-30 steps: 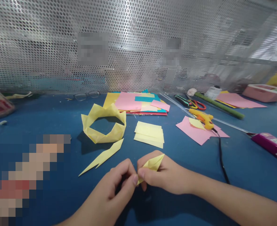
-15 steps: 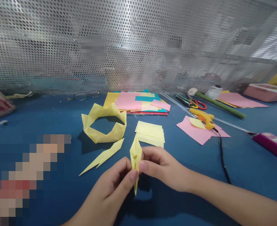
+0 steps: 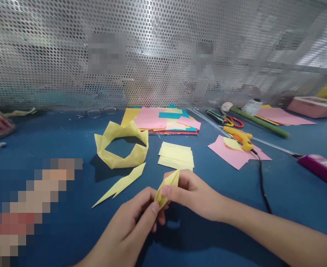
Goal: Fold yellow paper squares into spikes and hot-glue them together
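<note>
Between my two hands, just above the table, is a folded yellow paper piece [image 3: 171,181], tilted with its pointed end up and to the right. My left hand [image 3: 137,213] pinches its lower end between thumb and fingers. With thumb and forefinger, my right hand [image 3: 192,193] grips the upper part from the right side. Part of the paper is hidden behind the fingers. Another folded yellow paper strip [image 3: 121,185] with pointed ends lies left of my hands. Behind it stands a yellow paper ring [image 3: 121,162] with a peaked edge. Loose yellow paper slips [image 3: 176,154] lie just beyond my right hand.
Coloured paper sheets [image 3: 152,118] are stacked at the back. On the right, a yellow glue gun [image 3: 242,138] rests on pink paper [image 3: 227,157], its black cord [image 3: 263,189] trailing forward. Beyond are scissors [image 3: 235,123], a green stick [image 3: 260,123] and a pink basket [image 3: 309,108].
The folded paper has turned from upright to leaning right. My right hand has shifted its thumb across the front of the paper; my left hand stays at its lower end.
</note>
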`<move>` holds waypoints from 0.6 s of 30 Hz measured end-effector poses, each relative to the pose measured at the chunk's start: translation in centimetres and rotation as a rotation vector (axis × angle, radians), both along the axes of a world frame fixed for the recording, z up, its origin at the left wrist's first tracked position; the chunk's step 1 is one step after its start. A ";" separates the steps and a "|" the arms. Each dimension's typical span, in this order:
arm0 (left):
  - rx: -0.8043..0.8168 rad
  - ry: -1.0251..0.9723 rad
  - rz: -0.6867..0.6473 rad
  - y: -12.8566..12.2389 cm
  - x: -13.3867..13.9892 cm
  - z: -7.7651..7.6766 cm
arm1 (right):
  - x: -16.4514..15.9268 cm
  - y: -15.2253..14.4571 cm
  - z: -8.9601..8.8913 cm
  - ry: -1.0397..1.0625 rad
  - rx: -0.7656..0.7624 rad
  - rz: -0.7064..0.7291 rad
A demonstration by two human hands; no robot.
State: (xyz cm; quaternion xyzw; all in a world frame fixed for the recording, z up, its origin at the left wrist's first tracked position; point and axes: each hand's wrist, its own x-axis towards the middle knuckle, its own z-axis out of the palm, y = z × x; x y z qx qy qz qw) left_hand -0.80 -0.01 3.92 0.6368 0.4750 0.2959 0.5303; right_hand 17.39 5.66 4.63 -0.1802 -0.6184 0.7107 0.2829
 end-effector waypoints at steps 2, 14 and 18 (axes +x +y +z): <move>0.004 0.010 0.005 0.1 -0.1 -0.1 | 0.0 0.0 0.1 0.012 -0.012 0.020; 0.007 0.028 0.052 0.0 -0.1 -0.2 | 0.2 -0.5 0.5 -0.164 0.168 -0.048; -0.003 0.056 0.096 0.0 0.0 -0.2 | 2.1 1.2 1.6 -0.364 0.438 -0.406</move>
